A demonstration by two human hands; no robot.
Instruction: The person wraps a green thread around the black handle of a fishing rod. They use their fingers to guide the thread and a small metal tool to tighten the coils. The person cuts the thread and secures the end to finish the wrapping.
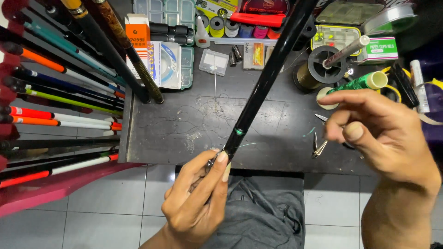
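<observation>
Rod (pixel 267 78), running from lower centre to upper right, is pinched by left hand (pixel 196 196); right hand (pixel 383 133) is loosely pinched, seemingly empty.

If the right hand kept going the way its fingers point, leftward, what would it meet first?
Probably the black rod that the left hand holds; the right hand points left toward it, though depth is unclear.

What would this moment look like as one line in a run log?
left hand: pinches end of glossy black rod | right hand: raised, fingers pinched, nothing visible in it | under: scratched dark table
</observation>
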